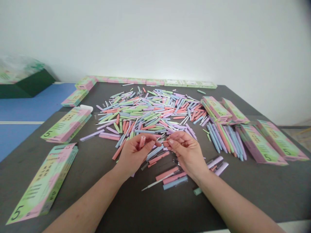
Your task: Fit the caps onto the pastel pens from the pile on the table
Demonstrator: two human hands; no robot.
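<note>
My left hand is closed around a coral pen part, whose round end sticks up behind the thumb. Its thumb and forefinger reach toward my right hand, which is closed in a pinch. A small coral tip shows at the right fingertips; the rest of it is hidden by the fingers. Below the hands lie loose pen barrels and caps, among them a pink barrel, a blue barrel and a white refill. Lilac parts lie beside my right wrist.
A wide heap of pastel pen parts covers the table's middle. A row of pens lies at right beside printed boxes. More boxes stand at left and along the back edge. A dark green bin is far left.
</note>
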